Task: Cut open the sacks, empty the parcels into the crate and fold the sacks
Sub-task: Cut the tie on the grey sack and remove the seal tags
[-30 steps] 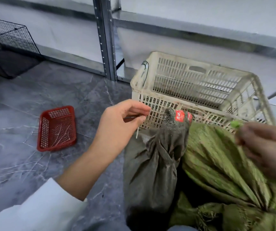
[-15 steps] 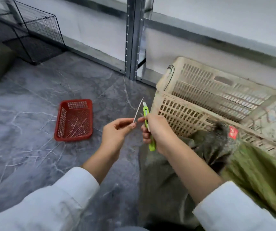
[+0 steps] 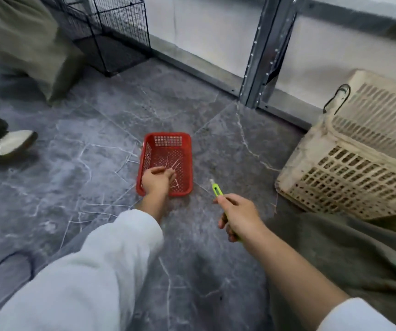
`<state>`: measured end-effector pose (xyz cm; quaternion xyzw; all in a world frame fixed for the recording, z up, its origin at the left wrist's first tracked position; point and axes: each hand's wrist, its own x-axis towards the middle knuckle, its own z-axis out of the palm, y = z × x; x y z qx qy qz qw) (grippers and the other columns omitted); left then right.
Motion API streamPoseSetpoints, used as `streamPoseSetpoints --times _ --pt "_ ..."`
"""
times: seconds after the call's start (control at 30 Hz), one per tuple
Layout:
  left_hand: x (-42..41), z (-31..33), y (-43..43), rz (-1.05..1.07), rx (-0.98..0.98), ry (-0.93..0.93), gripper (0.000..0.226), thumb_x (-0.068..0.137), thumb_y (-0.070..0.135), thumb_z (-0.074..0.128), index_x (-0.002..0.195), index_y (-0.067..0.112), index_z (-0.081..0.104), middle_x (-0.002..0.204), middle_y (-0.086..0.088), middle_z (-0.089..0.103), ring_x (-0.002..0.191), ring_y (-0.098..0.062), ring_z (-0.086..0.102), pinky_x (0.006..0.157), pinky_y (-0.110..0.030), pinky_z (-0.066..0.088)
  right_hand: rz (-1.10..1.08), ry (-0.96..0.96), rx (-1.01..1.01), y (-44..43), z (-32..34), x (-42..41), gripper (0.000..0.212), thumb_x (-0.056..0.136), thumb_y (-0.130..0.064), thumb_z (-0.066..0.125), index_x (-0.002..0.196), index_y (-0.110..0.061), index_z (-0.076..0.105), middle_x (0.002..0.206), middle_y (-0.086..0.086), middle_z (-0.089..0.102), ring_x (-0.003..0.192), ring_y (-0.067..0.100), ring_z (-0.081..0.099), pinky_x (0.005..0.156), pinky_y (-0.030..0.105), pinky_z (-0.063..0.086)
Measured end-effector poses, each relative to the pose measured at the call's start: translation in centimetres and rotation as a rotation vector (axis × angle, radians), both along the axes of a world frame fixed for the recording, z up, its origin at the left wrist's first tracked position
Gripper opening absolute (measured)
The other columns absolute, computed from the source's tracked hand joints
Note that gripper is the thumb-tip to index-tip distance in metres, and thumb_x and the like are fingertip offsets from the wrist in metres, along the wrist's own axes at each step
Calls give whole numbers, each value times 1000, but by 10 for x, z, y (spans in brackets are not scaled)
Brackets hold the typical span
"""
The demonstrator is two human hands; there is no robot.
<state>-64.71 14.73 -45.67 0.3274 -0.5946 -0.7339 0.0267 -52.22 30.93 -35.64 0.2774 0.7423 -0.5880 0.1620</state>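
Left grip point(image 3: 157, 181) hangs over the near end of the red basket point(image 3: 167, 135), fingers loose and apart, nothing pinched that I can make out. Thin pale strips point(image 3: 176, 163) lie in the basket. Right grip point(image 3: 238, 218) is curled tight round the green cutter point(image 3: 217, 189), tip pointing away from me. The beige crate point(image 3: 349, 177) stands at the right side of the floor point(image 3: 84, 151), near the metal upright point(image 3: 261, 56). The dark olive sack point(image 3: 335, 247) lies slumped on the floor right up against the crate's near wall, beside my right forearm.
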Motion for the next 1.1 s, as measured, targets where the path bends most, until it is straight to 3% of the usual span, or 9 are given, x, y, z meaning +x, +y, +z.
streamPoseSetpoints --times 0.07,0.13,0.23,0.5,0.7,0.83,0.97,1.07,1.1 --pt "-16 -7 -3 -63 -120 27 14 87 7 68 97 6 59 100 -19 64 76 -23 60 71 -30 55 -3 13 8 -4 -7 -4 24 101 -26 45 100 -12 64 50 10 50 34 17 31 36 14 25" --pt "-19 -12 0 -270 -299 7 35 93 25 61 121 3 59 112 -9 63 97 -21 60 85 -24 46 -23 21 -14 -3 -9 -3 25 102 -27 44 100 -13 65 52 9 51 36 16 32 36 16 25" --pt "-10 -8 16 -488 -410 8 40 97 27 55 132 9 55 124 -6 60 116 -23 57 101 -27 41 -92 -15 -129 -2 -8 3 26 102 -29 43 101 -16 65 54 5 50 36 11 31 37 15 23" --pt "43 42 97 -658 -518 183 24 92 4 55 113 0 65 113 -14 67 103 -20 61 84 -17 40 -205 92 -194 34 48 3 27 103 -28 40 95 -11 60 54 4 47 32 10 29 35 11 20" --pt "135 131 193 -971 -284 319 37 85 -10 58 63 17 46 43 13 55 48 10 51 56 -6 39 -212 237 -452 96 141 44 26 104 -22 36 83 -14 49 50 2 45 25 6 29 32 6 20" --pt "189 166 249 -1074 -339 425 34 93 5 53 65 25 49 70 -1 56 70 -9 50 69 -23 42 -236 422 -422 144 177 86 24 104 -20 38 85 -11 50 52 5 46 24 6 30 32 7 23" --pt "217 196 281 -1099 -218 443 37 100 6 38 65 13 48 42 16 54 51 2 50 47 -5 37 -303 557 -339 189 194 136 22 102 -19 43 86 -7 54 58 8 50 30 12 30 35 12 22" --pt "244 214 304 -1160 65 519 46 105 25 27 113 -14 51 43 12 57 43 5 53 46 -8 42 -372 641 -284 219 199 177 27 100 -17 47 84 2 58 64 20 47 33 15 29 33 16 23" --pt "252 218 313 -1173 194 538 48 104 32 26 122 -4 52 45 11 56 43 4 53 46 -9 42 -377 653 -270 228 200 188 28 100 -16 47 86 4 59 66 20 47 35 16 29 34 17 24"
